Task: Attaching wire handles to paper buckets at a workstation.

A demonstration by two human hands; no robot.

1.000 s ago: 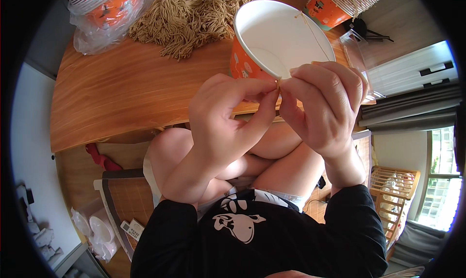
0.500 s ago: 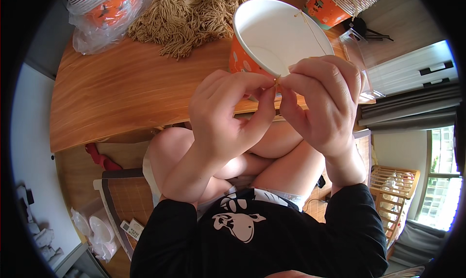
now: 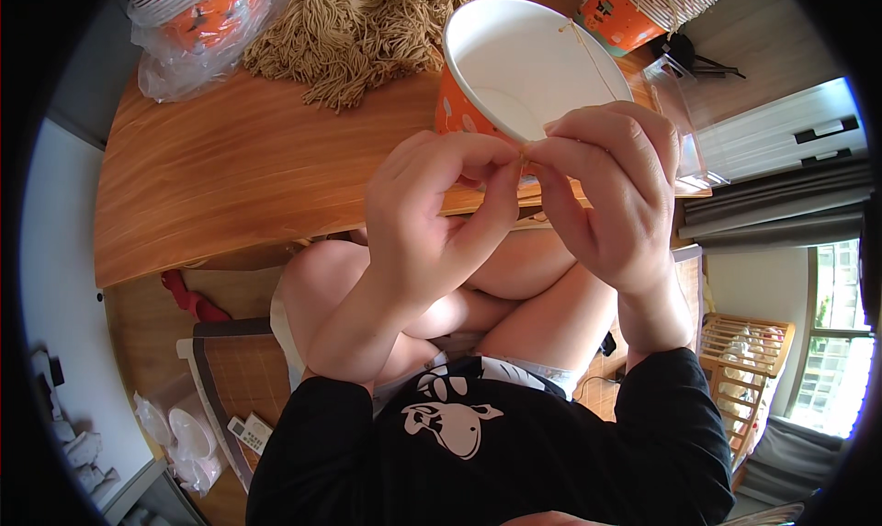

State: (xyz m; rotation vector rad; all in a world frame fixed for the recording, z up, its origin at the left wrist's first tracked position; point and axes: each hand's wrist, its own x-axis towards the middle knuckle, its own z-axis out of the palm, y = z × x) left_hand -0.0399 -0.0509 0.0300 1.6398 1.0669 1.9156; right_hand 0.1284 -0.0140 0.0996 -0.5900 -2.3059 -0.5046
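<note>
A large orange paper bucket [image 3: 467,114] with a white inside lies tilted at the table's near edge, its mouth toward me. A thin tan cord [image 3: 591,53] is attached at a knot near its far rim and runs across the mouth toward my right hand. At the near rim, my left hand [image 3: 427,204] pinches the cord between thumb and forefinger. My right hand [image 3: 620,195] meets it there, thumb and forefinger also closed on the cord. The fingertips almost touch, and they partly hide a small knot or loop between them.
A heap of tan cords [image 3: 358,34] lies behind the bucket to the left. Stacked orange buckets in clear plastic [image 3: 207,30] stand far left. Another bucket stack [image 3: 634,16] with cords stands far right, near a clear plastic box [image 3: 680,113]. The wooden table [image 3: 220,186] ends above my legs.
My fingertips have shifted slightly at the cord, and less of the knot shows between them. The left hand has moved a little right. The bucket has barely moved.
</note>
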